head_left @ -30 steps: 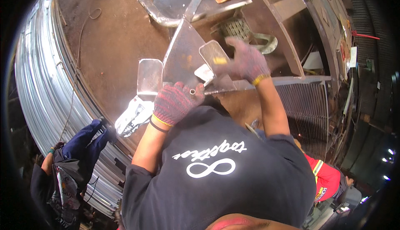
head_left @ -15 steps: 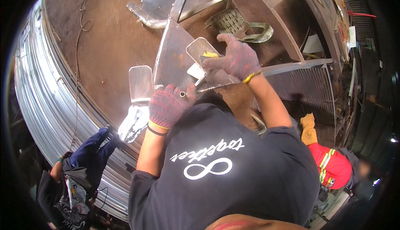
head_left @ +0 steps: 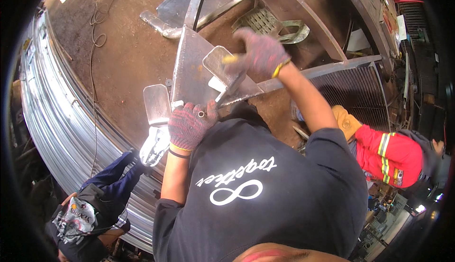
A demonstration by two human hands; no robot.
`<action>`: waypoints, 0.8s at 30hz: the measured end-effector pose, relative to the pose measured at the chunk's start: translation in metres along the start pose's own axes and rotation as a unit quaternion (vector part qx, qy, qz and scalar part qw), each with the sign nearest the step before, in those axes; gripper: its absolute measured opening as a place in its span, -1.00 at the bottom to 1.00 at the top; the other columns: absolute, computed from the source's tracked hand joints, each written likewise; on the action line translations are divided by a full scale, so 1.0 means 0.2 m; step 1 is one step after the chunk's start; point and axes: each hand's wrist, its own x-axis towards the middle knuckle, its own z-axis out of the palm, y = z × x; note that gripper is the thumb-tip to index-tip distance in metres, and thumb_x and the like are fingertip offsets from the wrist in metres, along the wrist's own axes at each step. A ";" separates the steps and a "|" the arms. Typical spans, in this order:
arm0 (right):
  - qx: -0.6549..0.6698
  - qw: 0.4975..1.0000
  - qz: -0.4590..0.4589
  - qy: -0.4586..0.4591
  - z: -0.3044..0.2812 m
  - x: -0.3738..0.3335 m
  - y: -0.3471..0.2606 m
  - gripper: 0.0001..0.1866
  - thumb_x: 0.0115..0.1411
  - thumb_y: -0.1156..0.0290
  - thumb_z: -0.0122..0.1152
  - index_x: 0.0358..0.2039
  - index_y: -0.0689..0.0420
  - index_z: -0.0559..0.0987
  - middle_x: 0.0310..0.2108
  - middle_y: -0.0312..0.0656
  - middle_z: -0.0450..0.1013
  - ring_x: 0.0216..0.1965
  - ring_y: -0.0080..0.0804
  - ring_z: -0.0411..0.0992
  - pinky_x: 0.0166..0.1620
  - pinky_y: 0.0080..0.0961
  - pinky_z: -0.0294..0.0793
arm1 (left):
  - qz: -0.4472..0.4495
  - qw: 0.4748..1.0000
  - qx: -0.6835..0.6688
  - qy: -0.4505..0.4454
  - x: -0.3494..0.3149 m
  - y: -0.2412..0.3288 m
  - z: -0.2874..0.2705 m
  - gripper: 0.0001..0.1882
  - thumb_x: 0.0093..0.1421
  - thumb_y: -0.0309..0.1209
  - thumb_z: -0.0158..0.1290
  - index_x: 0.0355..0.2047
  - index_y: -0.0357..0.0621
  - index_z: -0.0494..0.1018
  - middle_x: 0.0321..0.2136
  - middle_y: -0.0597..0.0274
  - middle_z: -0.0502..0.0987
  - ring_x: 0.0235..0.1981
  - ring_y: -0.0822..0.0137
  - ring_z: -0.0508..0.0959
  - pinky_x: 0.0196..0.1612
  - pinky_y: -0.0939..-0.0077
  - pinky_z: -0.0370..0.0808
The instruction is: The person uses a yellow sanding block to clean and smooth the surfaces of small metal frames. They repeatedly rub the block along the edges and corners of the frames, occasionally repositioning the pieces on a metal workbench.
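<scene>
The red-sleeved co-worker has shifted — further into view now.

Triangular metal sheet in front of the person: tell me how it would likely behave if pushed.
The triangular metal sheet would probably stay stiff, as it looks flat with straight edges. Being broad and metal, it is likely fairly heavy. It may resist sliding alone: its top corner meets a metal bar, though whether they are joined is unclear.

Room is lying left, obstacles are standing right
Floor is giving you passage between the metal sheets and the triangular panel; a chair and curved beam are occupying space beyond your right hand.
</scene>
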 end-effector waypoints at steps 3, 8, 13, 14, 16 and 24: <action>0.006 0.999 0.000 0.052 -0.01 0.04 0.01 0.11 -0.15 -0.34 0.62 0.30 0.11 0.51 0.02 0.15 0.66 0.05 0.20 0.64 0.12 -0.05 0.61 | 0.003 1.000 -0.017 0.002 -0.01 0.00 -0.01 -0.50 0.17 -0.36 0.27 0.15 0.17 0.48 -0.52 0.37 0.40 -0.52 0.29 0.50 -0.58 0.29 0.34; -0.007 0.997 0.000 0.081 0.00 0.12 0.03 0.11 -0.20 -0.41 0.63 0.25 0.06 0.54 -0.10 0.17 0.67 -0.01 0.23 0.65 0.06 -0.01 0.62 | -0.014 0.999 -0.035 0.010 0.01 0.03 -0.03 -0.52 0.17 -0.37 0.28 0.12 0.17 0.49 -0.52 0.36 0.42 -0.50 0.30 0.52 -0.55 0.30 0.37; -0.023 0.996 -0.083 0.012 -0.01 0.06 -0.11 0.24 -0.21 -0.41 0.64 0.38 0.08 0.41 -0.13 0.16 0.68 -0.02 0.19 0.66 0.07 0.00 0.63 | -0.019 0.999 -0.021 0.021 0.01 0.03 -0.02 -0.56 0.13 -0.38 0.33 0.04 0.18 0.53 -0.52 0.37 0.45 -0.51 0.29 0.52 -0.55 0.30 0.38; -0.013 0.996 -0.075 0.055 0.00 0.10 -0.05 0.24 -0.22 -0.41 0.64 0.37 0.07 0.42 -0.15 0.17 0.68 -0.03 0.20 0.66 0.07 0.00 0.62 | -0.019 0.999 -0.028 0.023 0.00 0.05 -0.01 -0.57 0.13 -0.38 0.33 0.03 0.19 0.53 -0.52 0.38 0.45 -0.51 0.28 0.52 -0.55 0.30 0.37; 0.010 0.989 -0.059 0.139 0.05 0.24 0.10 0.23 -0.23 -0.41 0.64 0.36 0.06 0.42 -0.20 0.20 0.67 -0.05 0.23 0.66 0.07 0.02 0.62 | -0.023 0.999 -0.025 0.018 -0.02 0.05 0.04 -0.60 0.16 -0.37 0.32 0.02 0.22 0.56 -0.52 0.38 0.45 -0.50 0.27 0.52 -0.55 0.28 0.37; 0.017 0.999 -0.034 -0.016 -0.05 0.18 -0.07 0.21 -0.20 -0.36 0.63 0.35 0.13 0.41 0.10 0.21 0.62 0.15 0.17 0.60 0.19 -0.09 0.57 | -0.019 0.999 -0.037 0.010 -0.03 0.08 0.00 -0.50 0.15 -0.38 0.28 0.13 0.13 0.51 -0.49 0.38 0.47 -0.48 0.32 0.51 -0.54 0.29 0.36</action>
